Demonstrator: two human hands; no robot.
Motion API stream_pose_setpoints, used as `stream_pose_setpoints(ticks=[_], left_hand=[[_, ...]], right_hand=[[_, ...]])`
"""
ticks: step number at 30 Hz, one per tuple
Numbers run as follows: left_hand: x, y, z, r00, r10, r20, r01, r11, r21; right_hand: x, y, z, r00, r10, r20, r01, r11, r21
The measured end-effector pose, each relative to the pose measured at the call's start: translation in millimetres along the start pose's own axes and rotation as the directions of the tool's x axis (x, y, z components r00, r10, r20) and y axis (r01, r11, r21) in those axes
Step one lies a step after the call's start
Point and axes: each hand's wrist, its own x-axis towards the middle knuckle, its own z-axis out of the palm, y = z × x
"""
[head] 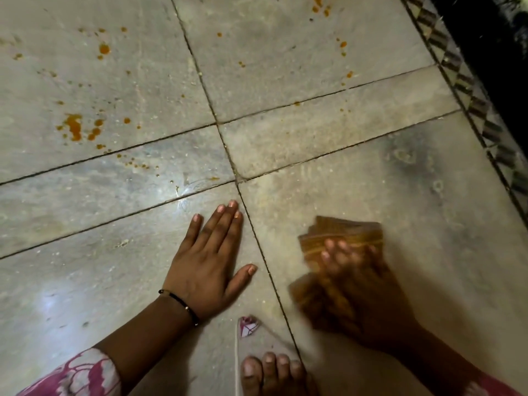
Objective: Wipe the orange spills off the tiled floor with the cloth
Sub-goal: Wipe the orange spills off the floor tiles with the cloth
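My right hand (368, 292) presses a folded brown-orange cloth (343, 238) flat on the grey tiled floor (328, 132) at the lower right; hand and cloth are blurred by motion. My left hand (205, 261) lies flat on the tile, fingers spread, palm down, holding nothing. Orange spills dot the tiles farther away: a large blotch (75, 127) at the far left, a drop (104, 49) above it, small specks (137, 164) along a grout line, and drops (321, 5) at the top right. The cloth is well apart from all of them.
My bare toes (271, 370) show at the bottom edge, with a small pink-and-white scrap of fabric (249, 326) just above them. A patterned border strip (468, 90) and a dark area (491, 32) run along the right side.
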Motion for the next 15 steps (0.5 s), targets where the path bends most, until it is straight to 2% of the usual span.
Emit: stream_pose_setpoints(ticks=[2,4,7,9,11,13,15], left_hand=[[0.2,0.8,-0.1,1.0,-0.002,-0.006,0.002,1.0,-0.004],[0.8,1.6,-0.8,1.0,-0.002,-0.009,0.002,1.0,-0.003],[0.6,2.8,-2.1,1.0,-0.006,0.006,0.006,1.0,-0.001],[0.6,3.0,-2.2,1.0,-0.009,0.017,0.01,1.0,-0.005],[1.0,3.0,-2.3,1.0,-0.013,0.024,0.014,1.0,-0.008],[0.9,2.7,-2.7,0.999,-0.015,0.032,0.015,1.0,-0.003],[0.6,2.1,-2.5,0.999,-0.013,0.034,0.013,1.0,-0.005]], right_hand=[[-8.9,34.3,-0.2,0.996,0.088,0.026,-0.088,0.996,0.006],[8.8,63.6,-5.5,0.968,0.25,-0.005,-0.25,0.968,0.028],[69.6,74.1,-20.5,0.847,0.523,-0.096,-0.516,0.852,0.086],[111.8,61.2,-28.8,0.794,0.598,-0.11,-0.588,0.801,0.112],[135.5,35.3,-33.5,0.843,0.525,-0.117,-0.516,0.85,0.105],[133.9,6.3,-31.5,0.923,0.368,-0.108,-0.363,0.929,0.064],[110.1,-13.2,-26.3,0.972,0.219,-0.087,-0.216,0.976,0.039]])
